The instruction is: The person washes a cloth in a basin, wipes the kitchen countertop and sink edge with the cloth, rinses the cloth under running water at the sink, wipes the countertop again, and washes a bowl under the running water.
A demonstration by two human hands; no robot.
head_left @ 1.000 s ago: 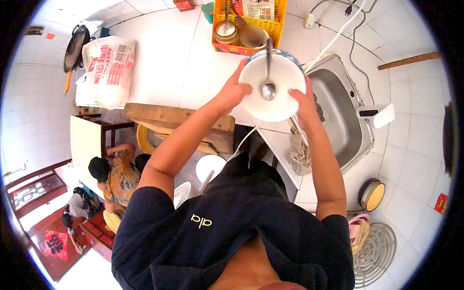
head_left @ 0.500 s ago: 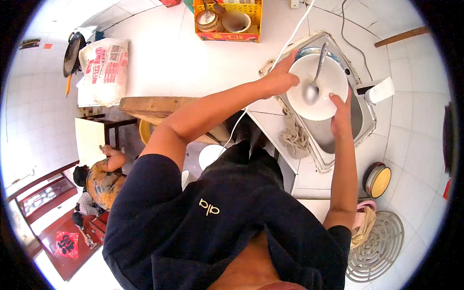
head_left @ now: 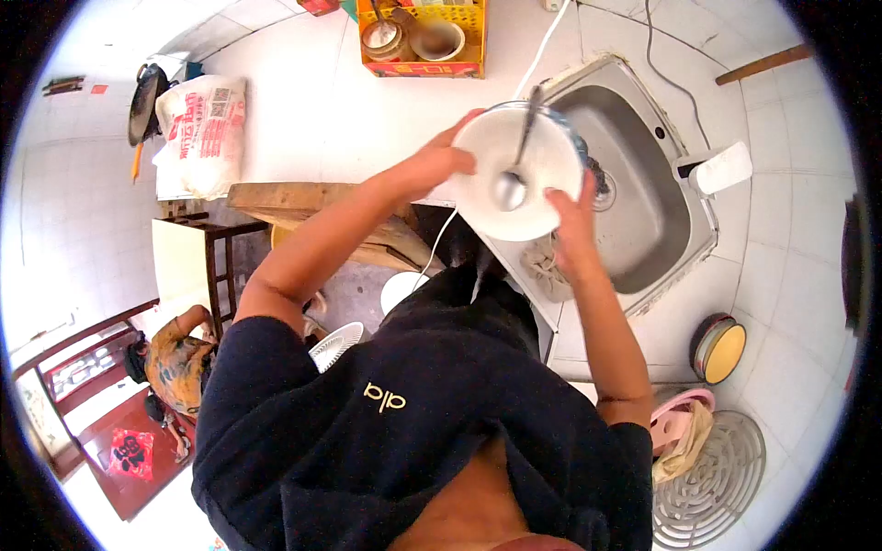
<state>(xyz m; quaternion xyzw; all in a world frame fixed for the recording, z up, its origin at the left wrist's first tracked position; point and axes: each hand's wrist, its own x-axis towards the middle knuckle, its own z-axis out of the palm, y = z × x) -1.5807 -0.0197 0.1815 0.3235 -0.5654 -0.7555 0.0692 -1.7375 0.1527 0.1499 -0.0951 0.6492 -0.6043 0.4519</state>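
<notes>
A white bowl (head_left: 487, 188) with a blue-patterned outer side is held between my two hands, left of the sink basin. A metal spoon (head_left: 512, 188) lies inside it, its handle reaching past the far rim. My left hand (head_left: 441, 165) grips the bowl's left rim, thumb on the inner side. On the right rim, my right hand (head_left: 576, 225) holds on in the same way. Beneath the bowl, a crumpled cloth (head_left: 544, 266) lies at the sink's near left edge. The bowl's contents, other than the spoon, cannot be made out.
The steel sink (head_left: 643, 184) is at the right. A yellow box (head_left: 470, 55) with jars stands at the back of the counter, a printed white bag (head_left: 204, 133) at the left. Below are a wooden board (head_left: 294, 197) and a stool (head_left: 400, 290). Another person (head_left: 179, 363) is at lower left.
The bowl and spoon went right over the sink, then came back left, both my hands still on the rim. The person at lower left has shifted.
</notes>
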